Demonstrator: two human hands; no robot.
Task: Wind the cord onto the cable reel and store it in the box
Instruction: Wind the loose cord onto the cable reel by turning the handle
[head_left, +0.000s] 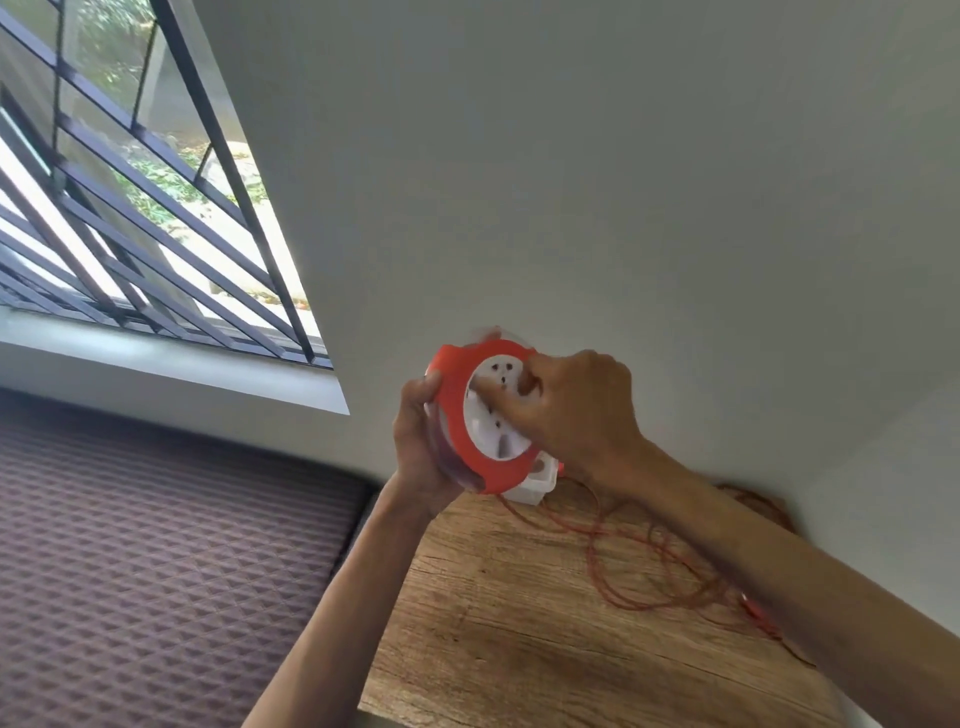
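Likely a home bedroom: barred window (130, 208), quilted mattress (156, 545), wooden table (493, 623) against a plain wall (571, 156).

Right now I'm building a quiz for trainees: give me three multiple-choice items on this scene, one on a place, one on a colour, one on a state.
1. Where does the loose cord lie?
A. on the wooden table
B. on the windowsill
C. on the mattress

2. What colour is the cable reel rim?
A. blue
B. orange-red
C. green

3. How is the reel held?
A. lying on the table
B. hanging from the wall
C. in both hands' grip

Answers: 1 A, the cord loops over the wood; 2 B, the rim shows orange-red; 3 C, the left hand grips the rim, the right hand is on the white face.
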